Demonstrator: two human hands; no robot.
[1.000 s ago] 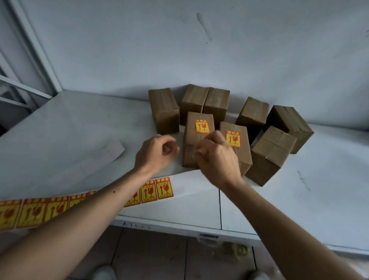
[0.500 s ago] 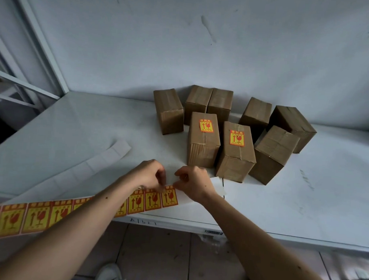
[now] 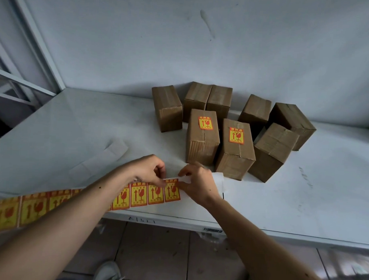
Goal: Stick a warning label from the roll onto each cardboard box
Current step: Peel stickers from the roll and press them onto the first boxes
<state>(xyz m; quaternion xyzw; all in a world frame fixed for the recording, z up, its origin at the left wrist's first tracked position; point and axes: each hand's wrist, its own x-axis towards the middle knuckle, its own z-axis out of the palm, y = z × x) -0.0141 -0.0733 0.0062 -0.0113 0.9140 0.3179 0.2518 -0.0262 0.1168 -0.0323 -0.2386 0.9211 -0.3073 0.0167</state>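
Note:
Several brown cardboard boxes stand in a cluster on the white table (image 3: 303,196). The two nearest, a left box (image 3: 201,144) and a right box (image 3: 235,156), each carry a yellow and red warning label on top. The others, such as the box at right (image 3: 273,149) and the box at back left (image 3: 167,107), are bare. A strip of yellow labels (image 3: 135,195) runs along the table's front edge to the left. My left hand (image 3: 147,170) pinches the top of the end label (image 3: 171,190). My right hand (image 3: 198,183) grips the white backing paper beside it.
A loose strip of empty white backing paper (image 3: 99,157) lies on the table left of my hands. A grey wall rises behind the boxes and a metal frame (image 3: 36,40) stands at the left. Tiled floor and a shoe (image 3: 109,272) show below the table edge.
Both hands have drawn back from the labelled boxes to the label strip at the front edge and taken hold of its end.

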